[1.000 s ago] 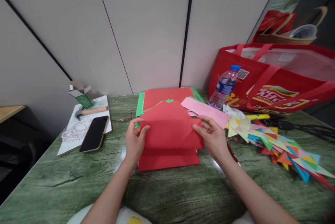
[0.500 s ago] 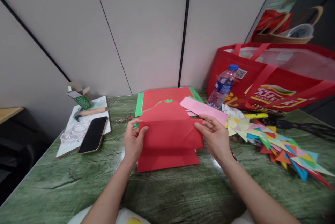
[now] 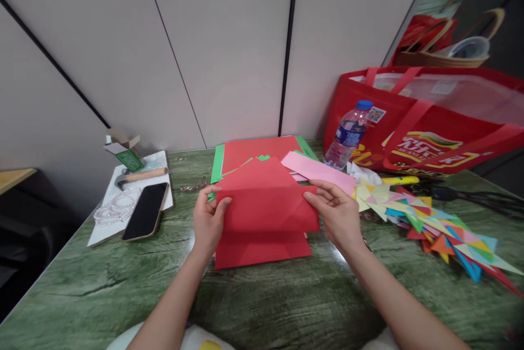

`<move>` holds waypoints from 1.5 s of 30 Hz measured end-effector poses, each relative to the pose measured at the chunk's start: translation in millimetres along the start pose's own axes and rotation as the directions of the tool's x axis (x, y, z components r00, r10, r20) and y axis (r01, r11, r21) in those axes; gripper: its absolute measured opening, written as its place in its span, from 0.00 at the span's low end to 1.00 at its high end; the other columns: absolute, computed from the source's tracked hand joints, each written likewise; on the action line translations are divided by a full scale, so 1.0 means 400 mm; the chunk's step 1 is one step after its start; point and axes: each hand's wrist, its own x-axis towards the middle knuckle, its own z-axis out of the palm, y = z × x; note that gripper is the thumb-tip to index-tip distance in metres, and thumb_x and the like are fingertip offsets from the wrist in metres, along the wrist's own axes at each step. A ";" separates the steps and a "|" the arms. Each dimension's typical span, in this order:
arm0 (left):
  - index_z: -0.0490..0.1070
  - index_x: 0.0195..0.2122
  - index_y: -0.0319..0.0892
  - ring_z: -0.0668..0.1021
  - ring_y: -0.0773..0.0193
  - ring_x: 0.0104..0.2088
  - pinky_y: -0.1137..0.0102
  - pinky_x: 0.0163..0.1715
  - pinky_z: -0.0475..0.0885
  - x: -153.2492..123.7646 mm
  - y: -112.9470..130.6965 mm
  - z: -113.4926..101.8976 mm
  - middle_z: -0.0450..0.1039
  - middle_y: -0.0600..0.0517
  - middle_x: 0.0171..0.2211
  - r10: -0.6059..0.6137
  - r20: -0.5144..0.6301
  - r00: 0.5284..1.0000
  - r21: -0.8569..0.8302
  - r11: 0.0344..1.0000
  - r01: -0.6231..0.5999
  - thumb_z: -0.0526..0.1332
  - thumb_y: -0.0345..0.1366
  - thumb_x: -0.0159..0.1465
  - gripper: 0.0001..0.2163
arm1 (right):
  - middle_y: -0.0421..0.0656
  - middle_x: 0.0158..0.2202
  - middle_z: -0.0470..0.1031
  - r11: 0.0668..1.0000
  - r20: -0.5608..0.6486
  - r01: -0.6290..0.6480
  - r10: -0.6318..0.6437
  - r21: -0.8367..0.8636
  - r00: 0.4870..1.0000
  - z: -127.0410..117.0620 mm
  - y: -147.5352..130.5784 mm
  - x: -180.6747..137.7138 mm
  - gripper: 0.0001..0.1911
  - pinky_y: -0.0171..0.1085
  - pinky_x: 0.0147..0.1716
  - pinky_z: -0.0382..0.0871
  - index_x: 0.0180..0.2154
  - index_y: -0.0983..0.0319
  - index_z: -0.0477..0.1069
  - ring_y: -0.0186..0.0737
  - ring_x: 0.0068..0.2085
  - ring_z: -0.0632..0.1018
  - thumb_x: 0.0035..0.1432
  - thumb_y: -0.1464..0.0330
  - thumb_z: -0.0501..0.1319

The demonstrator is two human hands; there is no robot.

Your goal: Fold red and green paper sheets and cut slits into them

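Note:
A rectangular strip of red paper (image 3: 266, 211) is held up level between both hands, above the table. My left hand (image 3: 209, 219) pinches its left end, thumb in front. At the right end, my right hand (image 3: 336, 211) grips the strip the same way. Another red sheet (image 3: 264, 254) lies beneath and nearer to me, partly covered by the strip. Behind it is a pile of red and green paper (image 3: 262, 148). A pink paper strip (image 3: 319, 171) lies slantwise just beyond my right hand.
On the left, a white board (image 3: 104, 232) carries a phone (image 3: 146, 211), a hammer (image 3: 143, 175), clear beads (image 3: 117, 207) and a small green box (image 3: 129, 156). To the right are a water bottle (image 3: 347, 137), a red bag (image 3: 429, 120) and folded coloured paper pieces (image 3: 442, 224).
Almost nothing differs. Both hands keep the red paper strip in nearly the same place.

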 end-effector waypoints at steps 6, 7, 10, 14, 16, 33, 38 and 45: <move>0.59 0.36 0.46 0.68 0.70 0.14 0.78 0.14 0.61 -0.001 0.002 -0.001 0.69 0.60 0.16 0.002 -0.001 1.000 0.007 1.000 -0.002 0.61 0.36 0.53 0.12 | 0.42 0.35 0.75 0.999 -0.008 0.016 -0.017 -0.032 1.000 -0.002 0.001 0.001 0.18 0.37 0.38 0.69 0.36 0.61 0.73 0.33 0.33 0.74 0.38 0.69 0.68; 0.59 0.36 0.46 0.69 0.70 0.14 0.78 0.14 0.61 0.000 0.002 -0.001 0.69 0.60 0.16 0.001 -0.001 1.000 0.005 1.000 -0.001 0.61 0.36 0.53 0.12 | 0.42 0.36 0.75 0.999 -0.010 0.015 -0.015 -0.034 1.000 -0.003 0.001 0.001 0.18 0.37 0.39 0.69 0.36 0.61 0.73 0.33 0.33 0.74 0.38 0.69 0.69; 0.59 0.36 0.46 0.68 0.70 0.14 0.78 0.14 0.61 0.001 0.002 -0.001 0.69 0.60 0.16 -0.004 -0.002 1.000 0.002 1.000 0.004 0.61 0.36 0.53 0.12 | 0.42 0.35 0.75 0.999 -0.007 0.004 -0.004 -0.033 1.000 -0.004 0.000 0.001 0.19 0.36 0.38 0.69 0.37 0.61 0.73 0.32 0.33 0.74 0.37 0.69 0.69; 0.59 0.37 0.47 0.69 0.70 0.14 0.78 0.15 0.62 0.002 0.000 0.000 0.69 0.60 0.16 -0.007 0.010 1.000 -0.012 1.000 0.008 0.61 0.36 0.53 0.12 | 0.42 0.35 0.76 0.999 -0.009 0.000 -0.001 -0.037 1.000 -0.004 -0.002 0.001 0.19 0.36 0.37 0.69 0.36 0.61 0.73 0.33 0.32 0.74 0.37 0.69 0.69; 0.59 0.37 0.47 0.69 0.70 0.14 0.78 0.15 0.62 0.001 -0.001 0.000 0.69 0.60 0.16 -0.009 0.009 1.000 -0.005 1.000 0.009 0.61 0.36 0.53 0.12 | 0.43 0.35 0.76 0.999 -0.017 0.002 -0.003 -0.037 1.000 -0.002 -0.004 0.000 0.19 0.37 0.37 0.70 0.36 0.61 0.73 0.33 0.32 0.74 0.36 0.68 0.69; 0.60 0.35 0.45 0.55 0.74 0.11 0.79 0.13 0.49 -0.014 -0.001 0.011 0.52 0.65 0.11 0.037 0.009 0.999 0.109 0.993 -0.038 0.60 0.36 0.54 0.10 | 0.38 0.26 0.78 0.964 0.032 -0.233 0.231 0.131 0.972 -0.014 0.024 0.016 0.13 0.31 0.29 0.69 0.31 0.60 0.75 0.31 0.27 0.75 0.38 0.68 0.69; 0.60 0.36 0.46 0.57 0.73 0.12 0.77 0.14 0.50 -0.015 -0.005 0.009 0.52 0.64 0.12 0.024 0.042 0.999 0.103 0.994 -0.029 0.60 0.37 0.55 0.10 | 0.40 0.26 0.78 0.957 0.034 -0.256 0.254 0.138 0.967 -0.016 0.032 0.018 0.15 0.32 0.28 0.70 0.32 0.61 0.75 0.33 0.26 0.76 0.36 0.68 0.69; 0.59 0.35 0.47 0.58 0.72 0.12 0.77 0.14 0.50 -0.017 0.000 0.010 0.54 0.64 0.12 -0.004 0.045 0.999 0.081 0.997 0.001 0.60 0.38 0.54 0.11 | 0.39 0.26 0.78 0.955 0.039 -0.263 0.260 0.140 0.965 -0.018 0.033 0.019 0.14 0.32 0.28 0.70 0.31 0.61 0.75 0.32 0.26 0.76 0.36 0.68 0.70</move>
